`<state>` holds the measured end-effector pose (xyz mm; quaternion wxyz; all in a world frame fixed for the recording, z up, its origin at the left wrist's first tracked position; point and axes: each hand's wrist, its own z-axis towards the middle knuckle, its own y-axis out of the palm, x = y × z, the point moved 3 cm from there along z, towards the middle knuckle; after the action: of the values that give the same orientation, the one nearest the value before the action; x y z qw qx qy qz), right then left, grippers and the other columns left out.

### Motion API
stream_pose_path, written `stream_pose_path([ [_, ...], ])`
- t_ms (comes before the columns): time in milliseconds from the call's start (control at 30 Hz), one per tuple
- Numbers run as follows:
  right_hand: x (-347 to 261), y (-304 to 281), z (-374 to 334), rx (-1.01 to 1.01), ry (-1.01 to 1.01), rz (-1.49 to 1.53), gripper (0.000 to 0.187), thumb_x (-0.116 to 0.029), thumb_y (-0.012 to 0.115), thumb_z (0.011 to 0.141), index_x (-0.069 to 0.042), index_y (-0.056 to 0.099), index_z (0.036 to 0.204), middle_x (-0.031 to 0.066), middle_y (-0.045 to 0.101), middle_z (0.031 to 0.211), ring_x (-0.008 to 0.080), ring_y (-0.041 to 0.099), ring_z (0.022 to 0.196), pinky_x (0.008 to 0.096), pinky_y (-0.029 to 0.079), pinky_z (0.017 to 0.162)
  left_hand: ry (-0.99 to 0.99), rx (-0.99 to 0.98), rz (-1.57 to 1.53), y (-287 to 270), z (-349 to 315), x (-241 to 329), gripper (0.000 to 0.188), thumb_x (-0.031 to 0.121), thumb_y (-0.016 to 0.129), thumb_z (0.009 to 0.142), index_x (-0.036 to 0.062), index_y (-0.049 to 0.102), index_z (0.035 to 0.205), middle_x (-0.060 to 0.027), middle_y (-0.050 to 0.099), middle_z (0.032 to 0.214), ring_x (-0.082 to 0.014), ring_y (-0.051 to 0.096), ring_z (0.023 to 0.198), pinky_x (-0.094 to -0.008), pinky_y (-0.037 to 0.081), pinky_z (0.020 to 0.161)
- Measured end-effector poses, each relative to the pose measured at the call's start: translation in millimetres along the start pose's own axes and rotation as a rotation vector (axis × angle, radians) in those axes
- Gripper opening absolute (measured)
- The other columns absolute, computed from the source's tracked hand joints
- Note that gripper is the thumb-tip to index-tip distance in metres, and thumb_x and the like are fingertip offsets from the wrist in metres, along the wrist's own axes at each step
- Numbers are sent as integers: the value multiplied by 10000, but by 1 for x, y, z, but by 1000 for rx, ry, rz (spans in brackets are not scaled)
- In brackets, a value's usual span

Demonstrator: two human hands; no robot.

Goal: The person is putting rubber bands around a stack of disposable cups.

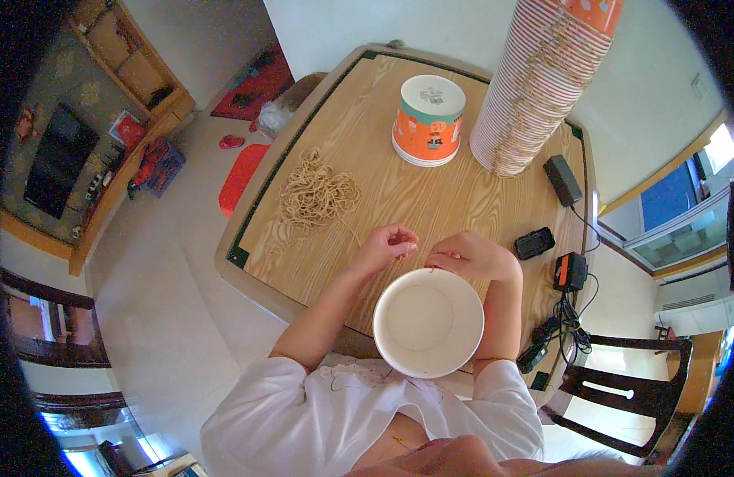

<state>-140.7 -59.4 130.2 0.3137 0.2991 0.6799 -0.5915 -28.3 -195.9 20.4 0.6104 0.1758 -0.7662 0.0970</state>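
Note:
A white paper bucket [429, 322] is tilted with its open mouth toward me, close to my body at the table's near edge. My right hand [476, 256] is closed at the bucket's far rim, pinching a short bit of brown twine there. Just left of it, my left hand [385, 248] has its fingers curled in a pinch; what lies between the fingertips is too small to make out. From a loose tangle of twine [315, 195] on the table's left side, one strand runs to my left hand and disappears beneath it.
Farther back on the wooden table [367, 159] stands an upturned orange and green paper bucket [428, 123]. Beside it rises a tall stack of nested buckets [534, 87] with twine along its side. Black adapters [563, 180] and cables [569, 322] lie at the right edge, near a dark chair [621, 389].

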Motion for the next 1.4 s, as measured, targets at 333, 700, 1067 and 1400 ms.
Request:
stream_pose_path([
  [333, -1, 3, -2, -28, -7, -65, 216, -192, 537, 877, -11, 646, 922, 131, 657, 828, 234, 641, 727, 317, 496, 636, -22, -26, 85, 0, 3, -9, 149, 105, 658, 802, 51, 628, 937, -3, 628, 803, -78, 562, 699, -240, 469, 634],
  [700, 158, -1, -30, 505, 432, 533, 232, -223, 509, 908, -30, 611, 829, 18, 568, 638, 109, 510, 536, 277, 419, 471, 52, -95, 109, 0, 0, -12, 170, 62, 639, 796, 49, 619, 964, -17, 632, 880, -91, 590, 789, -249, 479, 746],
  [1067, 193, -43, -86, 834, 803, 57, 183, -196, 552, 877, -32, 606, 818, 8, 545, 611, 91, 498, 525, 241, 383, 473, 70, -164, 303, -8, -16, 4, 219, 72, 649, 799, 72, 618, 1017, -22, 636, 914, -115, 593, 833, -282, 489, 761],
  [1400, -17, 2, 14, 141, -106, 53, 149, -97, 629, 775, -43, 579, 905, 67, 584, 879, 214, 561, 831, 331, 470, 737, -4, -85, 315, -86, -72, 56, 220, 84, 630, 818, 66, 611, 1037, 24, 594, 760, -66, 549, 691, -215, 458, 632],
])
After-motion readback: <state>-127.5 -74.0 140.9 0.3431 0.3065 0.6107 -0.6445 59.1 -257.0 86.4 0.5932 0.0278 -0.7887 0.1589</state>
